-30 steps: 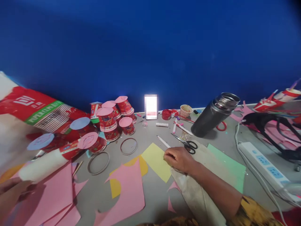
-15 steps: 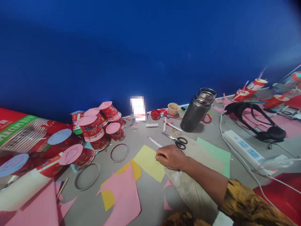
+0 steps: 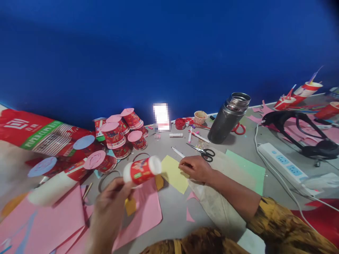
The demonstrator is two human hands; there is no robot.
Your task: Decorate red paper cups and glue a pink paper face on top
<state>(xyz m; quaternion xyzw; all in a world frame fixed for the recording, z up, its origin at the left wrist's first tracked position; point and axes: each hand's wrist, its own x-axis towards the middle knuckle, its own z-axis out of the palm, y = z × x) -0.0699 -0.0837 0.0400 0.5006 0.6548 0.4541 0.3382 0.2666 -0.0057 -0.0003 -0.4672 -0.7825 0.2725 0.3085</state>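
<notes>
My left hand [image 3: 113, 197] has its fingers closed on a red printed paper cup [image 3: 143, 171]. The cup is tipped on its side above pink paper [image 3: 148, 208] and blurred by motion; its ends look white. Curled into a loose fist, my right hand [image 3: 196, 169] rests at the edge of a yellow paper sheet [image 3: 173, 174] and a pale cloth [image 3: 219, 197], with nothing visible in it. Just beyond that hand are black-handled scissors [image 3: 206, 153] and a white marker [image 3: 178, 152]. Red cups [image 3: 113, 137] topped with pink paper discs stand stacked at the left.
A dark open flask [image 3: 225, 120] stands behind the right hand. Right of it lie a black head strap [image 3: 275, 130] and a white power strip [image 3: 284, 165] with cables. A red cup bag [image 3: 39, 130] lies at the left. A blue wall [image 3: 169, 53] closes the back.
My left hand has come into view from the lower left, bringing the paper cup. My right hand keeps its place on the table. The view has shifted slightly to the left.
</notes>
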